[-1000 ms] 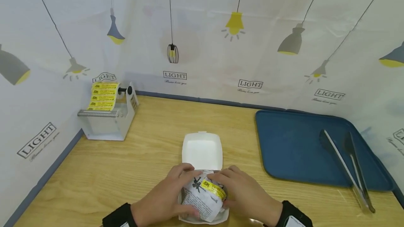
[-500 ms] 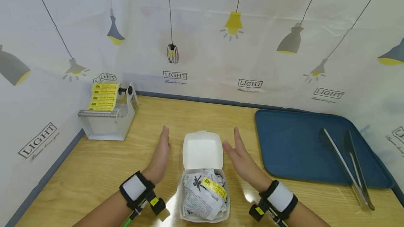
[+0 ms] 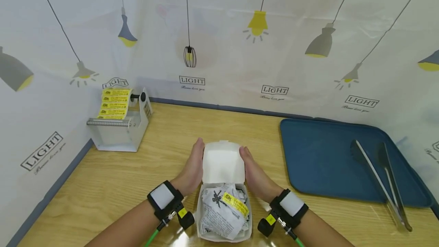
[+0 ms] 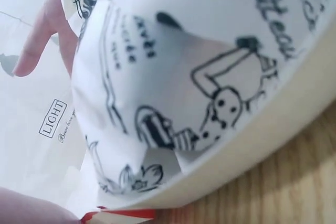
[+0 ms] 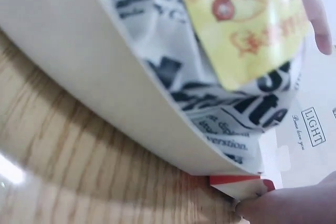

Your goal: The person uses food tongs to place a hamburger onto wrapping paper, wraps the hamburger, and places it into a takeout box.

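A white clamshell box lies open on the wooden table, its lid flat behind it. In its base sits a bundle wrapped in printed paper sealed with a yellow sticker. My left hand touches the lid's left edge with straight fingers. My right hand touches the lid's right edge the same way. Both wrist views show the box wall and wrapped bundle from very close.
A white label dispenser with a roll of yellow stickers stands at the back left. A blue tray at the right holds metal tongs. Lamp-patterned sheets wall in the back and left sides.
Both hands let go of the wrapped bundle, lifted away, then moved forward and closed in against the two sides of the open lid.
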Demonstrator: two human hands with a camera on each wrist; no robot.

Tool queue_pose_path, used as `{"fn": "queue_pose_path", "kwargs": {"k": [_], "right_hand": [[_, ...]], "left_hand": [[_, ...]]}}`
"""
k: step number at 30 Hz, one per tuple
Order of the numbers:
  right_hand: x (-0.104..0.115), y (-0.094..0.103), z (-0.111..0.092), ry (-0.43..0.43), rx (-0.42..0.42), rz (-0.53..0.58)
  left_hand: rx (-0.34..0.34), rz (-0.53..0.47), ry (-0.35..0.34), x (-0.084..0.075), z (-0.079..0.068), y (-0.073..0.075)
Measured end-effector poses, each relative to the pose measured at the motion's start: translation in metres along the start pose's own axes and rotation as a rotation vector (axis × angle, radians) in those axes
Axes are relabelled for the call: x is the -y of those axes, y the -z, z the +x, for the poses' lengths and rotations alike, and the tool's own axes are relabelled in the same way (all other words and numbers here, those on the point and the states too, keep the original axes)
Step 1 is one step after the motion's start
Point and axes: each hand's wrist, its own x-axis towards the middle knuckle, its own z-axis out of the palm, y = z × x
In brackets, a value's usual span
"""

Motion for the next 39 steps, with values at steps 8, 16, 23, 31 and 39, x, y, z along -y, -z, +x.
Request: {"fn": "queue_pose_path", "kwargs": {"k": [8,16,23,31,39], "right_hand": [[0.009,0.012,-0.002,0.116,0.055,0.051],[0.021,0.018,-0.005,0.1,0.009,0.023],[0.029,0.019,-0.018,0.158,-0.003,-0.015],[0.036,0.015,-0.043,0.204,-0.012,-0.14],[0.026,0.004,-0.071,0.261,0.045,-0.307]], "left_hand": [[0.034,0.029,-0.065,-0.008,0.0,0.004],[0.075,0.08,-0.113,-0.014,-0.006,0.009],[0.096,0.158,-0.211,-0.027,-0.026,0.014],[0.113,0.301,-0.398,-0.026,-0.054,0.017],[0.127,0.398,-0.5,-0.017,-0.082,0.015]]}}
